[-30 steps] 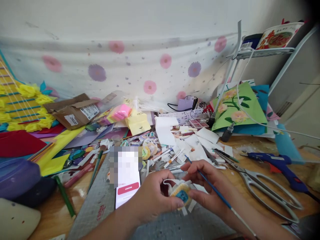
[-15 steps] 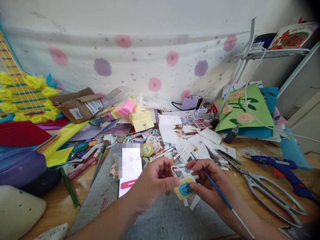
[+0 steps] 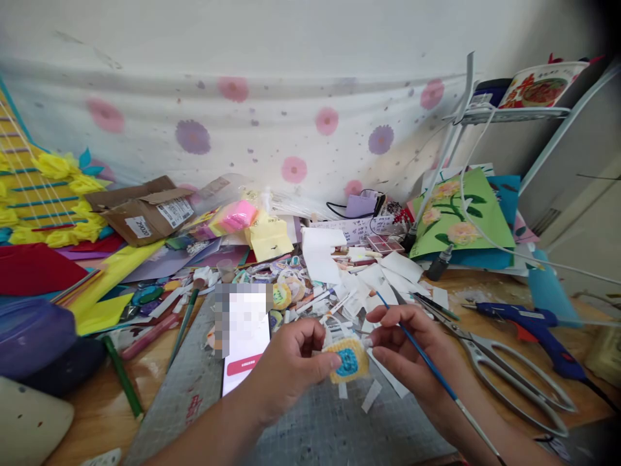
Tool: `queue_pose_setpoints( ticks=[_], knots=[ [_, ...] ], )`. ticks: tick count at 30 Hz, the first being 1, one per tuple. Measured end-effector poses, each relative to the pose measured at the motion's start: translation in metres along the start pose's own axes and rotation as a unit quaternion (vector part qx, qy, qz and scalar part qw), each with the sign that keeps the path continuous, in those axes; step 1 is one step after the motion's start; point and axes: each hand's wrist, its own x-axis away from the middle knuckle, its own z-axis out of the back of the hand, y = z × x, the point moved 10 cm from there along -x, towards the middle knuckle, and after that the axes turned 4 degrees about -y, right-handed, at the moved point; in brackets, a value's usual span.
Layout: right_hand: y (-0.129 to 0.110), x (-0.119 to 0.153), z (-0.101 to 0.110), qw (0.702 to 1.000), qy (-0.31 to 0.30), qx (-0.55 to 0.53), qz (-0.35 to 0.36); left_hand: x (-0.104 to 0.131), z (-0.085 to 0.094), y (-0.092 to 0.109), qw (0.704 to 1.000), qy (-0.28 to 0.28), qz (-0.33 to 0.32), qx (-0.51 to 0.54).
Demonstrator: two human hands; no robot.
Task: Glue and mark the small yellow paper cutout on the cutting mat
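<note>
A small yellow piece with a blue centre [image 3: 348, 361] is pinched between the thumb and fingers of my left hand [image 3: 299, 359], above the grey cutting mat [image 3: 310, 427]. A blue paintbrush [image 3: 427, 362] lies across my right hand [image 3: 412, 353], its tip pointing up and left and its handle running down toward the lower right. The right fingertips are close to the piece's right edge, with a bit of white material between. White strips [image 3: 372, 395] lie on the mat below the piece.
A phone [image 3: 248, 336] lies left of my hands. Large scissors [image 3: 517, 375] and a blue glue gun [image 3: 538, 320] are on the right. Paper scraps [image 3: 323, 252] and pens crowd the back. A green pencil [image 3: 123, 378] and purple container [image 3: 36, 333] are at left.
The right thumb has come off the yellow piece, and the right hand has moved slightly away from it. The piece has turned a little and its blue centre shows more fully. The view has shifted slightly.
</note>
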Motion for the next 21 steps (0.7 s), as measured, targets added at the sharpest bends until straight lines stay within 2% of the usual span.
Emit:
queue_pose_setpoints(
  ticks=[11,14,18,21],
  knots=[
    [-0.004,0.000,-0.002,0.995,0.016,0.099,0.012,0.001,-0.002,-0.002,1.000,-0.005,0.010,0.004],
    [-0.006,-0.001,-0.004,0.990,-0.001,0.142,0.007,0.002,-0.002,-0.002,1.000,-0.002,0.009,-0.004],
    [-0.017,-0.002,-0.011,0.971,-0.042,0.232,0.040,0.003,-0.001,-0.004,1.000,0.000,0.014,-0.015],
    [-0.028,-0.001,-0.014,0.949,-0.043,0.303,0.079,0.003,0.001,-0.002,1.000,0.004,0.012,-0.025]
  ],
)
